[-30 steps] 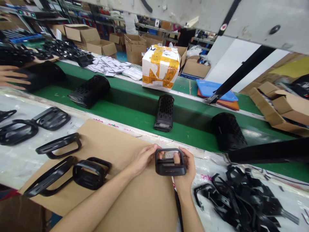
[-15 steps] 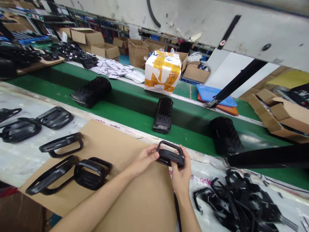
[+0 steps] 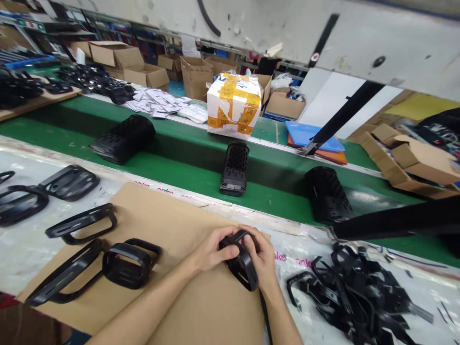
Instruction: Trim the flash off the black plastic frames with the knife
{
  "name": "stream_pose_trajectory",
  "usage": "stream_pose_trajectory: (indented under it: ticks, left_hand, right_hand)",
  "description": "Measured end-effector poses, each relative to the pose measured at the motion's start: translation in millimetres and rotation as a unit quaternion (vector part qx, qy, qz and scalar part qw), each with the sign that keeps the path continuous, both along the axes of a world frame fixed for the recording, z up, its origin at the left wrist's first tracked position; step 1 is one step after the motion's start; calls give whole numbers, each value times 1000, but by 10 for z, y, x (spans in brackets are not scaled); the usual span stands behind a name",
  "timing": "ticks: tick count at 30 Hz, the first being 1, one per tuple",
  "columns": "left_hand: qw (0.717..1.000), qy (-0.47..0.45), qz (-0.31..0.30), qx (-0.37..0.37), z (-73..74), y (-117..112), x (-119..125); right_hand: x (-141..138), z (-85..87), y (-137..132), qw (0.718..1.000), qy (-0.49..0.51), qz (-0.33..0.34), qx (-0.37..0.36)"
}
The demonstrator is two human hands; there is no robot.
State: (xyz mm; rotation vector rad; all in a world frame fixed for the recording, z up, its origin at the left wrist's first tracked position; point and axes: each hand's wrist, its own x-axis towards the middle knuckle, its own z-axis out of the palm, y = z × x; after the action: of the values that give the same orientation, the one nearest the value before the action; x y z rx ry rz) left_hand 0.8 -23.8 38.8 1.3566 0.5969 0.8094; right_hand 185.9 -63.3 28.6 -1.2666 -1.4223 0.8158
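Note:
Between both hands I hold a black plastic frame (image 3: 246, 268), tilted over the brown cardboard sheet (image 3: 212, 311). My left hand (image 3: 217, 249) is closed on its left end, thumb laid across the top. On the other side my right hand (image 3: 260, 251) grips it with bent fingers, which partly hide the frame. To the left, similar black frames lie on the cardboard, among them one with a rounded loop (image 3: 127, 263) and a longer one (image 3: 82, 223). A jumbled heap of black plastic parts (image 3: 359, 297) sits right of my right hand.
Beyond the cardboard runs a green conveyor belt (image 3: 187, 177) carrying black perforated housings (image 3: 234, 167). Behind it stand a white box with yellow tape (image 3: 233, 105), a pile of white papers (image 3: 154, 102) and a blue tray (image 3: 314, 136). A black post (image 3: 345, 115) rises at the right.
The frame has come lower and closer to me and is turned, its near end now pointing down to the right. Both hands have moved with it and closed in around it. The view has shifted slightly.

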Motion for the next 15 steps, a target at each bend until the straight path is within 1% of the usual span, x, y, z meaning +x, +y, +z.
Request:
stream_pose_trajectory:
  ticks: [2,5,11,15]
  left_hand:
    - [1000,6,-12,1,-1,-18,7]
    - [1000,1,-12,-6,-39,-7,17]
    - [996,13,59,-62,-120,32,83]
    - [995,-13,49,-91,-134,26,122]
  right_hand:
    - [5,17,4,1000,-21,-6,10]
    - [24,26,1,999,-46,-4,25]
    - [15,34,-11,996,-64,32,50]
    - [-9,37,-25,995,-73,13,63]
